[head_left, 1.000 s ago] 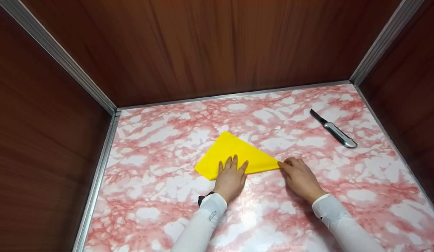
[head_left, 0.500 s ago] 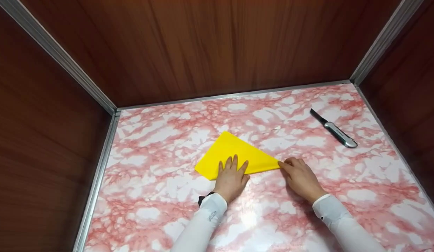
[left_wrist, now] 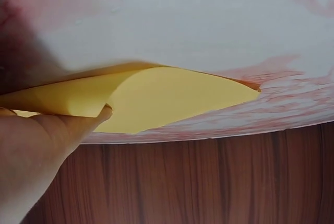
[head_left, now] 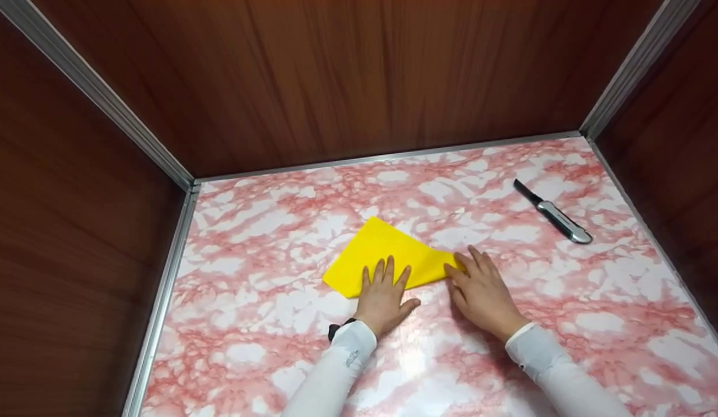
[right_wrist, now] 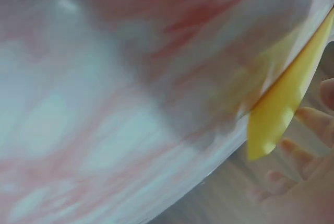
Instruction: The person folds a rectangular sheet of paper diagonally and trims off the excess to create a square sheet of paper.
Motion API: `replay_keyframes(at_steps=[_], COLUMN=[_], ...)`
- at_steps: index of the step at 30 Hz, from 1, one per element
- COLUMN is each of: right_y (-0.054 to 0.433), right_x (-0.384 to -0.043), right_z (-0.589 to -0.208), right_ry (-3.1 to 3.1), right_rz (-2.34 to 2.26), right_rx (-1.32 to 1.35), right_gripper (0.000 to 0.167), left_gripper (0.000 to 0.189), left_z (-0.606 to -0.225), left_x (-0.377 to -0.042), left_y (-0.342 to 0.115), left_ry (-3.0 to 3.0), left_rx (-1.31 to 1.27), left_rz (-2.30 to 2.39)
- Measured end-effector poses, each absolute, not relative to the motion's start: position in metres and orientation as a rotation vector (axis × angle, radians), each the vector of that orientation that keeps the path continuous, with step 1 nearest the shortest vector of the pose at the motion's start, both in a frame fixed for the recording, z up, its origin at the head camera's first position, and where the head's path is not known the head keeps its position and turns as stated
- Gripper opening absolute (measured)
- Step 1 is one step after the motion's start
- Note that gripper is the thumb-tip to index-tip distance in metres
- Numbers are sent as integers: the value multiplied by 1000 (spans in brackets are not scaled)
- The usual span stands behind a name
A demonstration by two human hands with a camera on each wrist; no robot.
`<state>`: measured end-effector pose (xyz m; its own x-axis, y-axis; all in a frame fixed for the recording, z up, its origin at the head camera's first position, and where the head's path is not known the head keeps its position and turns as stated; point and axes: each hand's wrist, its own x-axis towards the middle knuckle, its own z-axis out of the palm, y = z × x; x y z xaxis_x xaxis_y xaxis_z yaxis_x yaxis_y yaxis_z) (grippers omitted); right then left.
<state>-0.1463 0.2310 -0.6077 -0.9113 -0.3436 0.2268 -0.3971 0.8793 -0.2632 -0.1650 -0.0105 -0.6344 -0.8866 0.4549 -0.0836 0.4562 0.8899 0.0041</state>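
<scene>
A folded sheet of yellow paper (head_left: 370,246) lies on the table in the head view, its right corner narrowing to a tip. My left hand (head_left: 382,295) rests on its near edge, fingers spread and thumb out to the side. At the right corner my right hand (head_left: 480,289) touches the paper with extended, parted fingers, and the paper bends there. The left wrist view shows the paper (left_wrist: 172,98) with a layer curving up beside a fingertip. In the right wrist view the fingers (right_wrist: 315,122) lie against the narrow yellow tip (right_wrist: 274,112).
A utility knife (head_left: 559,219) with a black blade and a grey handle lies at the back right. The table (head_left: 249,347) has a red and white marbled top. Brown wood panels (head_left: 347,81) with metal edging enclose it at the back and sides.
My right hand has shifted left and opened from its pinch on the corner, its fingers now spread over it. The paper's right edge has curved inward. My left thumb has moved outward.
</scene>
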Motion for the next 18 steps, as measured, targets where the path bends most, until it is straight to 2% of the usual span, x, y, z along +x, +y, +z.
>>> replay_keyframes(at_steps=[8,18], right_y=[191,179], right_x=[-143,-144], right_z=[-612,-617], right_ry=[-2788,-2873], right_rz=[475,449], right_rx=[910,950], right_gripper=[39,49], left_gripper=[85,87], left_z=[-635,-634], left_x=[-165,-164], left_y=[-10,-11], left_ry=[2968,2951], left_rx=[711,726], left_rz=[-112,-166])
